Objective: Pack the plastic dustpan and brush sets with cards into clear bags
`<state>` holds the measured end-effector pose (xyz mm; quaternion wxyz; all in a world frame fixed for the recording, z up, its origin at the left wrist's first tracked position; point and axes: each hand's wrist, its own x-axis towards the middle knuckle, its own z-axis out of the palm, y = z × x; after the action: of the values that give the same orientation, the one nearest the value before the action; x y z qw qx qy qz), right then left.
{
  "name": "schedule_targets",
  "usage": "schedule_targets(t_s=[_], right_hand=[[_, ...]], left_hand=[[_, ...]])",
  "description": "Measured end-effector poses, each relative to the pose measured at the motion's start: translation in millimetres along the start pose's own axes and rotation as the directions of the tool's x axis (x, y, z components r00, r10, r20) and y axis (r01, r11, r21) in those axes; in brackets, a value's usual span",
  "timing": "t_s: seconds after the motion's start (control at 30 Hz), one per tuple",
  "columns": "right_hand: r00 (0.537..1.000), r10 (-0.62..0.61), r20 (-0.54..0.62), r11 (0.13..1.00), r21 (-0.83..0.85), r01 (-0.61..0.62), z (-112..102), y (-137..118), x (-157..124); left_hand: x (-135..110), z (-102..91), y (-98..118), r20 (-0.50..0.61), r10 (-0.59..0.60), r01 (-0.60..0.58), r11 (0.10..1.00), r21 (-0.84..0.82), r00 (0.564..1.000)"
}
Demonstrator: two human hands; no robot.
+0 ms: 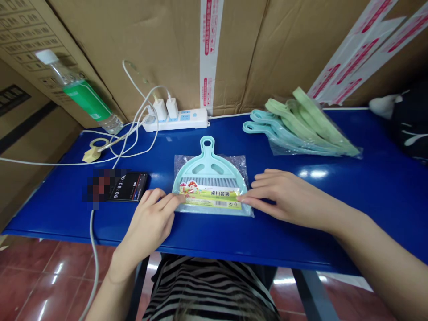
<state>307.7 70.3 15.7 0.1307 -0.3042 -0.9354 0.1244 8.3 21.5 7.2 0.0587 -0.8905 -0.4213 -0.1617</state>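
A light-blue mini dustpan (207, 156) with a grey-bristled brush (214, 182) lies in a clear plastic bag (245, 167) on the blue table, its handle pointing away from me. Across its lower part lies a yellow-green printed label card (210, 196). My left hand (154, 216) has its fingers bent, with the fingertips closed at the card's left end. At the right end, my right hand (284, 194) pinches the card's edge between thumb and index finger. Whether the card is inside or on top of the bag I cannot tell.
More bagged dustpans, blue and green (301, 125), lie at the back right. A white power strip (190, 119) with chargers and loose cables stands at the back, beside a green-labelled bottle (87, 98). A phone (130, 186) lies left. Cardboard (160, 40) walls the back.
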Motion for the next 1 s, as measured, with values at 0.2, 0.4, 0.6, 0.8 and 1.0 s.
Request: schedule_targets(t_s=[0.2,0.4,0.6,0.8,1.0], right_hand=[[1.0,0.015,-0.006,0.999,-0.04,-0.016,1,0,0],[1.0,0.03,-0.004,0.999,-0.027,-0.03,4,1,2],[1.0,-0.011,-0.013,0.999,0.03,0.011,2,0,2],[1.0,-0.01,-0.019,0.994,0.105,0.012,1,-2,4],[0.998,0.009,-0.067,0.993,0.116,-0.001,4,-5,5]], left_hand=[[-1,0.2,-3,-0.01,-0.04,0.04,0.999,-0.007,0.999],[-3,4.1,-3,-0.051,-0.035,0.034,0.999,-0.014,0.998],[-8,8.5,-4,-0.08,-0.009,0.007,1.0,-0.028,0.997],[-10,8.4,-4,-0.067,0.013,-0.015,1.0,-0.021,0.998],[-8,6.9,-2,-0.066,0.028,-0.03,0.999,-0.026,0.997]])
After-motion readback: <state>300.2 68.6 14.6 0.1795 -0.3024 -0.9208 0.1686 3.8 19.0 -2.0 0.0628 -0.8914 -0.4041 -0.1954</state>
